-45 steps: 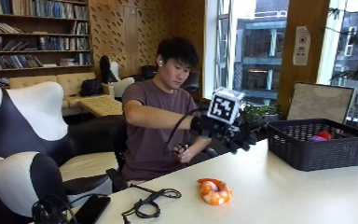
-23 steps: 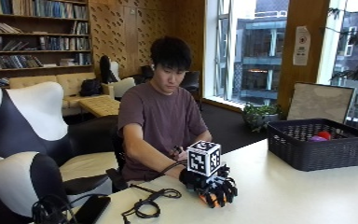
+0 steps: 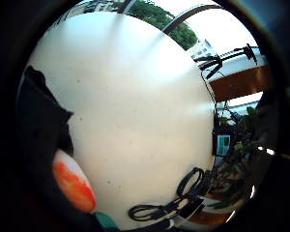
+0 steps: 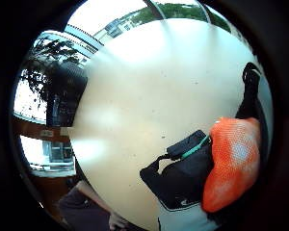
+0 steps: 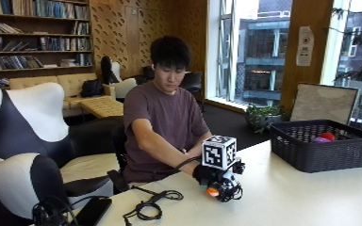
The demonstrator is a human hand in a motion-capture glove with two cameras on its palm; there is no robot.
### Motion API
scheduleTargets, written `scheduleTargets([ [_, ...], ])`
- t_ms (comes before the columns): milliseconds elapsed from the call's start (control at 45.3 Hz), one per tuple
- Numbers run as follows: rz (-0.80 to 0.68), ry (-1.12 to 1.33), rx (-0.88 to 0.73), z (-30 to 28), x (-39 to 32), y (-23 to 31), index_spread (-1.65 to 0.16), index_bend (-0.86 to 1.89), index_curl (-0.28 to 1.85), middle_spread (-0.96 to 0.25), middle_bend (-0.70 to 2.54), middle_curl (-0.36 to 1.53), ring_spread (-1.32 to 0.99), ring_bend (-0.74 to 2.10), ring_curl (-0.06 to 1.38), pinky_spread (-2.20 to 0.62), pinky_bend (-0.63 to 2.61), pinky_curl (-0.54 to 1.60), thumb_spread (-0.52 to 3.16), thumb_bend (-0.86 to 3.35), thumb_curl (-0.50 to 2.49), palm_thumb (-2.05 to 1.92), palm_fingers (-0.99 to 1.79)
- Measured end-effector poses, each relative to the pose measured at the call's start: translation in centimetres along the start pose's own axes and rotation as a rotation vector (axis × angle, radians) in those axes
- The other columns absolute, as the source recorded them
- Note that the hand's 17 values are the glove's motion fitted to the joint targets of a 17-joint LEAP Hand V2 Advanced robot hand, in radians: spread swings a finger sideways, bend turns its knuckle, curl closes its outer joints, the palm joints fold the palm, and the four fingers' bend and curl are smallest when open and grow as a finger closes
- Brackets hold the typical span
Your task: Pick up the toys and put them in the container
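In the outside view my gloved right hand (image 5: 217,179) is down on the white table (image 5: 306,197), near its front edge. Its fingers curl round an orange toy (image 5: 212,191), of which only a small patch shows under the glove. The little finger side palm view has the orange toy (image 3: 73,181) close against the palm. In the thumb side palm view the orange toy (image 4: 231,163) looks mesh-textured and lies against black gloved fingers (image 4: 185,175). The dark woven basket (image 5: 322,148) stands on the table to the far right, well away from the hand, with a purple and a red toy (image 5: 324,137) inside.
A coiled black cable (image 5: 150,205) and a dark phone (image 5: 93,212) lie at the table's near left corner; the cable (image 3: 169,203) also shows in the little finger side palm view. A framed board (image 5: 322,103) leans behind the basket. White tabletop stretches between hand and basket.
One second ago the hand was raised near the basket and the orange toy lay alone on the table. The hand came down and left onto the toy and now grips it.
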State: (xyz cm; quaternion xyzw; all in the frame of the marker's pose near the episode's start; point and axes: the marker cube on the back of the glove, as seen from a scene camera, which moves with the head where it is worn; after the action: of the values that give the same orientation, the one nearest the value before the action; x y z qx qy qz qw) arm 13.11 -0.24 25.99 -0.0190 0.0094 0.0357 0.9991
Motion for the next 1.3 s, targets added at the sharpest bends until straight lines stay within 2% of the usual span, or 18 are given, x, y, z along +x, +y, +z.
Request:
scheduleTargets([
  [132,0.000,0.009,-0.050,-4.5,-1.9,-1.7,-0.33,0.76,0.53,-0.25,1.10,0.63,-0.36,1.26,0.73,-0.36,1.00,0.52,1.11,0.10,0.48,0.36,1.16],
  [375,-0.086,0.112,-0.021,-18.1,-9.0,-7.5,-0.31,0.90,0.69,-0.23,1.18,0.72,-0.38,1.33,0.76,-0.37,1.05,0.55,1.04,0.07,0.57,0.36,1.07],
  [485,-0.225,0.156,0.056,-23.1,-15.1,-10.4,-0.30,0.92,0.74,-0.23,1.20,0.75,-0.38,1.35,0.76,-0.37,1.07,0.56,1.02,0.06,0.61,0.36,1.04],
  [618,-0.281,0.056,0.108,-26.3,-23.8,-13.5,-0.29,0.92,0.80,-0.22,1.21,0.78,-0.38,1.37,0.77,-0.37,1.10,0.58,1.00,0.05,0.65,0.36,1.01],
  [684,-0.160,0.030,0.117,-26.5,-28.3,-15.3,-0.29,0.92,0.83,-0.22,1.22,0.79,-0.38,1.38,0.77,-0.37,1.11,0.58,1.00,0.05,0.68,0.37,1.00],
  [728,-0.135,0.062,0.119,-26.1,-30.7,-16.3,-0.29,0.92,0.84,-0.22,1.22,0.80,-0.38,1.38,0.77,-0.37,1.11,0.58,1.00,0.04,0.69,0.36,1.00],
  [926,-0.446,-0.051,0.062,-22.8,-43.4,-16.5,-0.29,0.89,0.91,-0.21,1.22,0.83,-0.37,1.41,0.77,-0.37,1.13,0.58,0.98,0.03,0.74,0.36,0.97],
  [993,-0.428,-0.020,0.061,-21.8,-44.9,-16.8,-0.29,0.88,0.93,-0.21,1.22,0.84,-0.37,1.42,0.77,-0.37,1.14,0.59,0.98,0.03,0.76,0.36,0.97],
  [1103,-0.580,-0.044,0.027,-19.7,-48.9,-16.2,-0.29,0.85,0.96,-0.21,1.21,0.86,-0.37,1.43,0.77,-0.37,1.15,0.59,0.98,0.02,0.78,0.36,0.95],
  [1213,-0.590,0.031,-0.053,-17.6,-50.5,-16.1,-0.29,0.75,0.99,-0.23,1.15,0.86,-0.37,1.46,0.78,-0.36,1.18,0.60,0.98,0.01,0.80,0.36,0.77],
  [1279,-0.605,0.081,-0.155,-16.4,-51.2,-15.9,-0.30,0.68,0.99,-0.25,1.13,0.87,-0.37,1.48,0.78,-0.35,1.20,0.60,0.99,0.00,0.81,0.36,0.71],
  [1301,-0.603,0.092,-0.198,-16.1,-51.5,-15.8,-0.30,0.58,0.97,-0.26,1.08,0.85,-0.37,1.49,0.78,-0.34,1.21,0.60,1.02,-0.01,0.80,0.33,0.55],
])
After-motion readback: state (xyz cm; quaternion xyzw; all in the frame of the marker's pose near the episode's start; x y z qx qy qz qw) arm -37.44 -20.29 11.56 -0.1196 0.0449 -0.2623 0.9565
